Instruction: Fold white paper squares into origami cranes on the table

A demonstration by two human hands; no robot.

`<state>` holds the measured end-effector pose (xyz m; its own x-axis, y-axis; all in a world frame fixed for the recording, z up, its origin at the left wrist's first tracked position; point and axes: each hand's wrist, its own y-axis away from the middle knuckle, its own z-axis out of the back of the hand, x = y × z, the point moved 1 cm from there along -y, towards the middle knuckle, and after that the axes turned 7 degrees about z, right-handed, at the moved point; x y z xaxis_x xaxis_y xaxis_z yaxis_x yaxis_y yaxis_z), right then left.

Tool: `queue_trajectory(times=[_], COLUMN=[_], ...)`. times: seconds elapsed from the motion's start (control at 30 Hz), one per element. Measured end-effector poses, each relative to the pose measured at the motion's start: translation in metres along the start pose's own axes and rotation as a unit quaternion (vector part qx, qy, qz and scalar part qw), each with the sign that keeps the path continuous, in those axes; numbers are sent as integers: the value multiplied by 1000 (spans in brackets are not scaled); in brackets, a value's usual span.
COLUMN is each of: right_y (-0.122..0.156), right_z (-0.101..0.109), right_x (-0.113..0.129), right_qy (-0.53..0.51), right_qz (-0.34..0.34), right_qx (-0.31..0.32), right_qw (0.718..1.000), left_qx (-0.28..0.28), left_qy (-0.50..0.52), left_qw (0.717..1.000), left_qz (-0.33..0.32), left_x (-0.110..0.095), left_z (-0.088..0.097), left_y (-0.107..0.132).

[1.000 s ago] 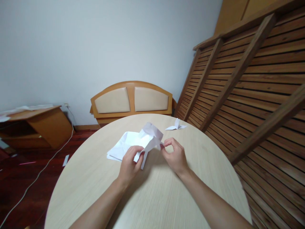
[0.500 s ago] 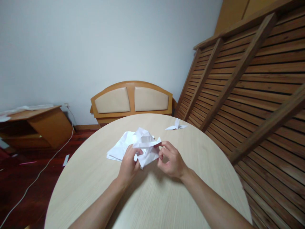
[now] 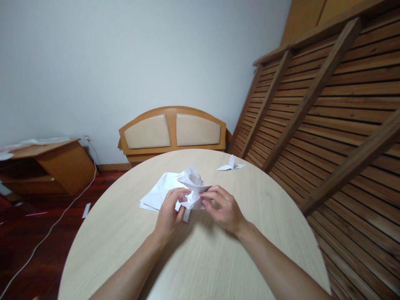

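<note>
A single camera, worn on your head, supplies the view. It faces forward and down across the round table [image 3: 203, 258], near enough that your forearms [image 3: 131, 275] enter at 5 and 7 o'clock. Your left hand [image 3: 168, 216] and right hand [image 3: 226, 210] pinch the folded paper [image 3: 192, 183] just below frame centre. The chair [image 3: 173, 131] lies at 12 o'clock, the slatted panel [image 3: 328, 125] at 3 o'clock, the cabinet [image 3: 62, 164] at 9 o'clock.

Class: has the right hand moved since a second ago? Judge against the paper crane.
Yes. The right hand, holding the crumpled paper, has shifted slightly left, away from the crane.
</note>
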<state>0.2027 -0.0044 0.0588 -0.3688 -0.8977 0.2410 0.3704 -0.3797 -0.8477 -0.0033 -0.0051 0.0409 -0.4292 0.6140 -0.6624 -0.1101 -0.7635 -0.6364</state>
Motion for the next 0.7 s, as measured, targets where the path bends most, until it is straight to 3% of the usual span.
queue_trajectory(times=[0.33,0.53,0.7], right_y=[1,6,7], right_z=[-3,-4,-2], right_x=[-1,-9,-7], right_qy=[-25,-6,-23], right_qz=[-5,-25,-34], right_qx=[-4,-60,-28], right_qw=[1000,998,999], left_qx=[-33,-78,-103], left_qy=[-8,-45,-47], left_qw=[998,993,992], left_qz=[47,83,51], left_x=[9,12,12], left_z=[-1,-1,0], left_y=[1,0,-2])
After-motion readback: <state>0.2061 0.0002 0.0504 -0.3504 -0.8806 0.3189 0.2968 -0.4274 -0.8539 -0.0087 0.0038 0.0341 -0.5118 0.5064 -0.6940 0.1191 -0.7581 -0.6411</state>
